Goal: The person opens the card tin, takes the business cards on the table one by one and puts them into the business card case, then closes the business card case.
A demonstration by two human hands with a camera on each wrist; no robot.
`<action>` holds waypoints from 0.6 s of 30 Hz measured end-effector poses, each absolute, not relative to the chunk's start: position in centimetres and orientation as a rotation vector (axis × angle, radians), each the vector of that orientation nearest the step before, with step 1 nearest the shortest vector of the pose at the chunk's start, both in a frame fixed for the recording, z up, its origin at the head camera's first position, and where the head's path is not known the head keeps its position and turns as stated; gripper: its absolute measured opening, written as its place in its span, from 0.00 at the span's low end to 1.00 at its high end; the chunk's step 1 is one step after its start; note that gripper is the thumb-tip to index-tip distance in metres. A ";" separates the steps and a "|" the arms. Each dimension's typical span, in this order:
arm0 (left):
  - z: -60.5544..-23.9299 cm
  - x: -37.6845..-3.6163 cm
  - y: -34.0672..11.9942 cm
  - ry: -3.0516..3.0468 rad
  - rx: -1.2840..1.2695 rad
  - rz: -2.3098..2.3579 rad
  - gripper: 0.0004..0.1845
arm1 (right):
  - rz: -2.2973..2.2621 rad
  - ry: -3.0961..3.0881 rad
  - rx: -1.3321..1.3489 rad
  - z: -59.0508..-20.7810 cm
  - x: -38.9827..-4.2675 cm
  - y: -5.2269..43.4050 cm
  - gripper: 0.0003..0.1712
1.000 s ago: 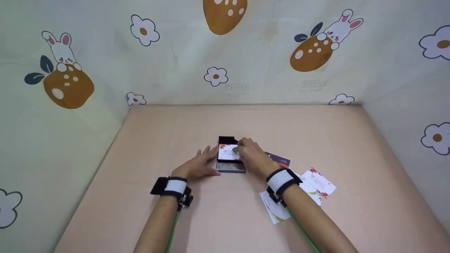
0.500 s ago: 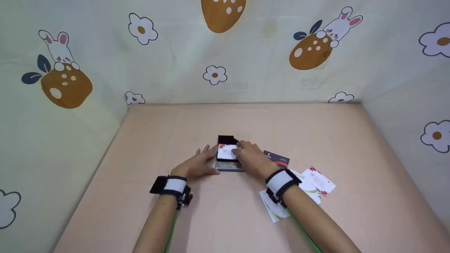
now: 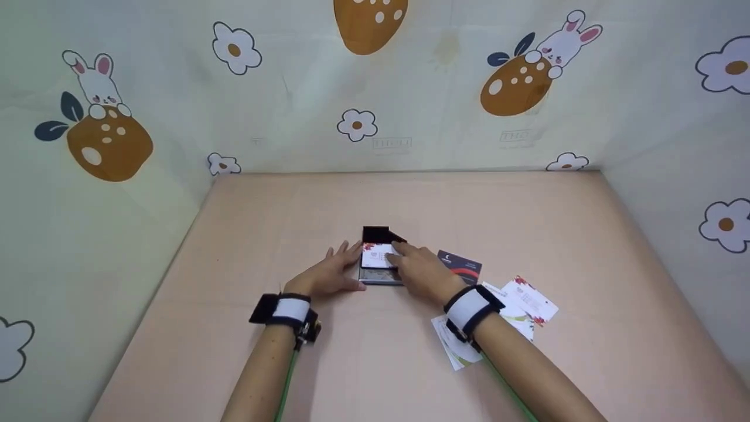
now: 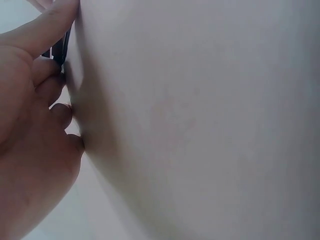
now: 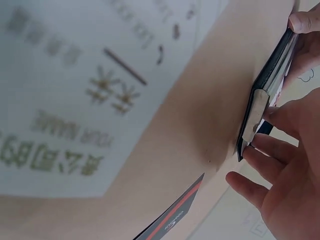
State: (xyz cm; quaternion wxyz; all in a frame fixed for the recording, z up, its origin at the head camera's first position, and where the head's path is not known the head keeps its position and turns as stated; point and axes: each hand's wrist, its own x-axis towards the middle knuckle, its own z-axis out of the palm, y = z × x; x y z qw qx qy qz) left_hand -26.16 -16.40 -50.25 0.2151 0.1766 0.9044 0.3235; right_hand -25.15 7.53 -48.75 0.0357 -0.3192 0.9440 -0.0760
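A small card case (image 3: 379, 276) lies open in the middle of the table, with its black flap (image 3: 375, 234) at the far side. On it rests a white business card (image 3: 374, 255) with red leaf print. My left hand (image 3: 328, 275) holds the case at its left side, thumb at the near left corner. With its fingertips my right hand (image 3: 428, 269) touches the card and the case's right edge. The right wrist view shows the case (image 5: 257, 112) edge-on, fingers fairly straight along it. Much of the case is hidden from the left wrist view.
Right of the case lies a dark card (image 3: 464, 265) with a red stripe. Loose white cards (image 3: 532, 300) overlap beneath the right wrist, and another white card (image 3: 454, 346) lies nearer. A patterned cloth wall (image 3: 293, 117) rises behind the table.
The right fingers have drawn slightly toward the body, and the white card sits a little nearer, with more of the black flap showing. The left hand has stayed in place.
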 end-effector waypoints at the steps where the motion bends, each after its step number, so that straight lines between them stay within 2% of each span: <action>1: -50.3 -26.2 -16.4 2.510 0.496 0.894 0.50 | -0.234 2.897 -0.986 -48.7 -25.0 7.6 0.30; 18: -50.3 -25.9 -16.3 2.537 0.530 0.896 0.49 | -0.180 2.886 -1.079 -48.9 -23.6 8.0 0.28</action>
